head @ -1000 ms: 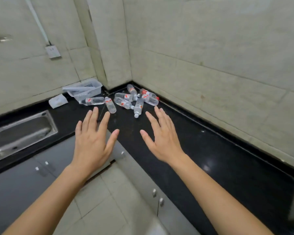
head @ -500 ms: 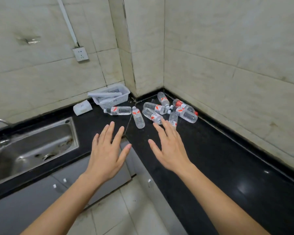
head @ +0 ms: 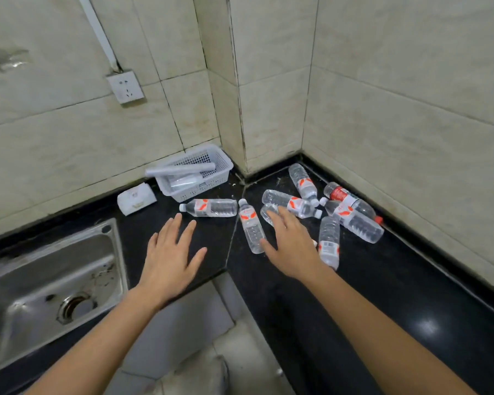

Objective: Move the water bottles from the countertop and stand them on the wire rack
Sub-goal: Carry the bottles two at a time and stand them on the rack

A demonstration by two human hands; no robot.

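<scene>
Several clear water bottles with red-and-white labels lie on their sides in the corner of the black countertop (head: 354,295). One bottle (head: 211,208) lies crosswise on the left, another (head: 251,228) points toward me, and a third (head: 329,242) lies to the right of my right hand. My left hand (head: 170,256) hovers flat with fingers spread, just short of the leftmost bottle. My right hand (head: 293,245) reaches over the pile with straight fingers and covers part of one bottle; it holds nothing. No wire rack is in view.
A white plastic basket (head: 211,183) holding a rolled sheet stands against the back wall. A white tissue pack (head: 136,198) lies left of it. A steel sink (head: 49,283) is set in the counter at left. A wall socket (head: 125,86) hangs above.
The view has come closer to the corner and tilted down. Both hands have moved forward over the counter; the right hand now reaches over the bottles.
</scene>
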